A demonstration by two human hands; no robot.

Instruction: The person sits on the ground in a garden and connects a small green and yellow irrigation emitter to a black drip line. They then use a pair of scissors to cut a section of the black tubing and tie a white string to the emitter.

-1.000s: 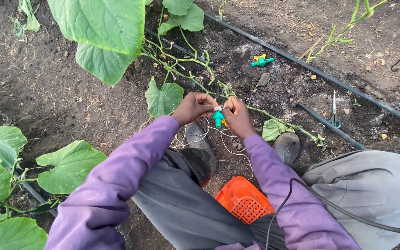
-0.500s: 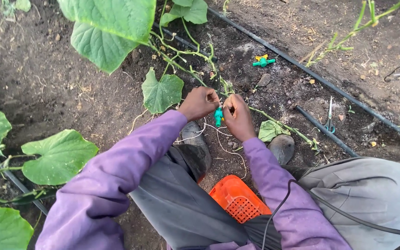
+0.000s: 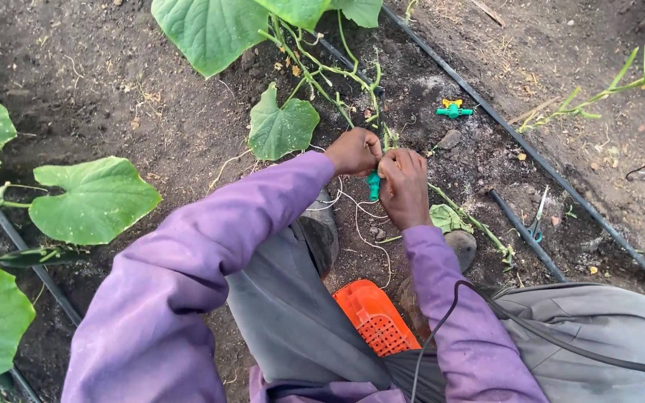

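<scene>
Green clip (image 3: 373,186) pinched betw. both hands, left (image 3: 353,151) & right (image 3: 403,186), at vine stem (image 3: 389,138); stem may be snapped if overtightened.

1. Ground (image 3: 113,82): bare dark soil, loose, with scattered dry stalks and small stones.
2. Black hose (image 3: 531,157) lies across the soil from top centre to the right edge.
3. Short black pipe (image 3: 524,231) lies just beside it.
4. Scissors (image 3: 537,220) rest near the pipe.
5. Green fitting (image 3: 453,111) lies on the soil close to the hose.
6. Orange basket (image 3: 375,317) sits on the ground at bottom centre.
</scene>
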